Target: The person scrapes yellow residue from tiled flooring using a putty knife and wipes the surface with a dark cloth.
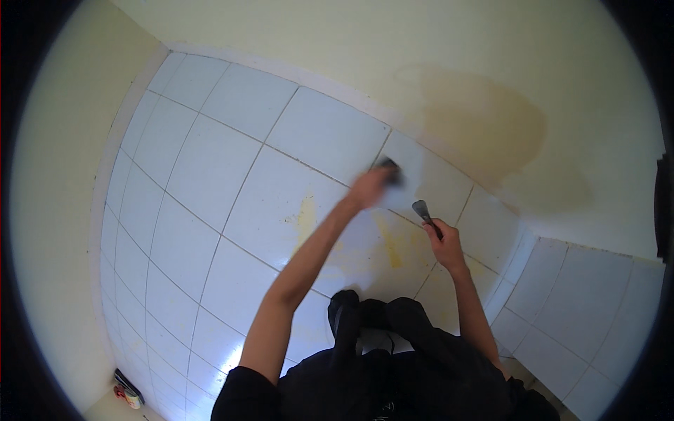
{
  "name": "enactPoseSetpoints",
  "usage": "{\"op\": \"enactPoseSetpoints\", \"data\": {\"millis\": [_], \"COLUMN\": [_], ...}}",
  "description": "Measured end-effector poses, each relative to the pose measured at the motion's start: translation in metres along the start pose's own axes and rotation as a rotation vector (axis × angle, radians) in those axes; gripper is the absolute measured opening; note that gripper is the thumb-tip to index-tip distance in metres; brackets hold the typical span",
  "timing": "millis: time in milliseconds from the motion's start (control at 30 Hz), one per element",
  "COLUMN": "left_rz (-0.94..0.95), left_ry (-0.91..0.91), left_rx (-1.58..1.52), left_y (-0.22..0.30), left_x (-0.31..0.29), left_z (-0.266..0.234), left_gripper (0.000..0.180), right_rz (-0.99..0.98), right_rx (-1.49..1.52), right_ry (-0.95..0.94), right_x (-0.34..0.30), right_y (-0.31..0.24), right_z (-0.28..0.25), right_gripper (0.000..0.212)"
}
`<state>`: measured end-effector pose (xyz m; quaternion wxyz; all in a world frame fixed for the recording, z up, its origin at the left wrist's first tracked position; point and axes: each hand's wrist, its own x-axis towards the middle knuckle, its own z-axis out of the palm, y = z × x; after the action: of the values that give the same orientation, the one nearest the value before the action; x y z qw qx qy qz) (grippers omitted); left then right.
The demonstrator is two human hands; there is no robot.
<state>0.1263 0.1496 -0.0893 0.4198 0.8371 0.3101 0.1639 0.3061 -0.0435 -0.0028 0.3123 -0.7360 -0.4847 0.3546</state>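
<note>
My left hand (368, 189) is smeared by motion above the floor tiles, closed around a small dark object (392, 172) whose kind is too blurred to make out. Gripped in my right hand (447, 247) is a scraper (422, 210) with a dark handle and a flat greyish blade, its blade end pointing up and to the left. The blade looks close to the tiles, but I cannot tell if it touches them. Yellow stains (390, 242) mark the white tiles between and below my hands, with another yellow patch (306, 214) beside my left forearm.
White square tiles (203, 154) cover the floor, bordered by pale yellow walls (337, 42). A tiled raised surface (569, 302) stands at the right. Several small red, white and dark items (128, 389) lie at the lower left. My dark-clothed legs (379, 316) are folded close below.
</note>
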Motion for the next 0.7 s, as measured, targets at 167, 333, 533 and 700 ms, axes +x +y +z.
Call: {"op": "enactPoseSetpoints", "data": {"millis": [167, 333, 533, 700], "left_rz": [-0.021, -0.169, -0.492, -0.360], "left_ry": [-0.216, 0.320, 0.525, 0.506], "left_rx": [-0.571, -0.437, 0.525, 0.593], "left_y": [0.074, 0.037, -0.066, -0.077], "left_x": [0.009, 0.007, 0.028, 0.074], "left_z": [0.010, -0.081, -0.150, -0.074], "left_gripper": [0.043, 0.042, 0.052, 0.052], "right_rz": [0.013, 0.011, 0.084, 0.071], "right_rx": [0.110, 0.145, 0.180, 0.139], "right_ry": [0.056, 0.124, 0.161, 0.087], "right_x": [-0.011, -0.021, -0.027, -0.026], "right_y": [-0.015, -0.032, -0.024, -0.033], "right_z": [-0.031, -0.058, -0.063, -0.050], "right_gripper": [0.017, 0.016, 0.017, 0.016]}}
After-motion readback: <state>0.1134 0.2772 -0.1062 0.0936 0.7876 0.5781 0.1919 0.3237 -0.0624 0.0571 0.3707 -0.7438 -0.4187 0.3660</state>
